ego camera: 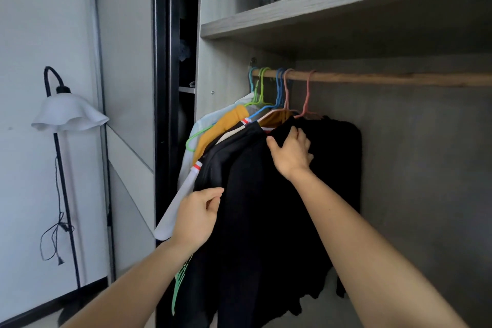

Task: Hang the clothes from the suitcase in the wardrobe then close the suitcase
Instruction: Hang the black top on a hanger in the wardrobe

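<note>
Arms extended; left grip (198, 217) pinches black clothes (266, 221) low, right grip (291, 153) clutches higher.

The hanging clothes (239, 168) are crowding the left end of the wooden rail (386, 78), their coloured hangers (279, 88) bunching tight against the side panel (223, 74), with the left hand (198, 217) and right hand (291, 152) gripping them in front. Right of the last pink hanger (308, 93) the rail is running bare, leaving open room back to the grey rear wall (426, 168). The shelf (346, 0) is closing in just above the rail.
</note>
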Tool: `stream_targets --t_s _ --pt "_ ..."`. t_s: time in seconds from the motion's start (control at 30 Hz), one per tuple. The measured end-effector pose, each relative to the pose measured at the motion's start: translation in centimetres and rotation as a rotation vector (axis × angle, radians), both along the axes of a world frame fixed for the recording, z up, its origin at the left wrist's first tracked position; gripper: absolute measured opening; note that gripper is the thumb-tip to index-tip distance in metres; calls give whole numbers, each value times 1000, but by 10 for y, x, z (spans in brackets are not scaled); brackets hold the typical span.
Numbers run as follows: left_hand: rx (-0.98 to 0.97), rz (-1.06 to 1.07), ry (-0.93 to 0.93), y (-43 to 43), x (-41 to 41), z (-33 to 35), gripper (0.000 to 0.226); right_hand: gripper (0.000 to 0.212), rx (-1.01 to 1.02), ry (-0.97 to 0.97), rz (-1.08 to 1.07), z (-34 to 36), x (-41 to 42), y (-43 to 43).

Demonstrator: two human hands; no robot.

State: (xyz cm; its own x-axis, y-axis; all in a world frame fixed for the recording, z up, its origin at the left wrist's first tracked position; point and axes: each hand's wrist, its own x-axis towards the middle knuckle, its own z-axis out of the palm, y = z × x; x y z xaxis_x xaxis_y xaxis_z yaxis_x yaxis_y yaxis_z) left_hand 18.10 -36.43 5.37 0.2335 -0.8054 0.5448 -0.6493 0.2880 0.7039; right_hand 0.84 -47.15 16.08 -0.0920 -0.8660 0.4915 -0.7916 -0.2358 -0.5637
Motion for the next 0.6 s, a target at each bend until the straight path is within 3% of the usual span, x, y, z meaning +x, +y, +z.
stream_targets --t_s 0.13,0.27,0.6 --pt "153 47 -67 47 28 -25 30 68 -111 -2 94 -47 37 56" --pt "255 61 -158 109 65 -51 33 64 -78 52 175 -100 78 120" --pt "531 253 -168 317 212 -171 36 60 360 221 403 -261 212 321"
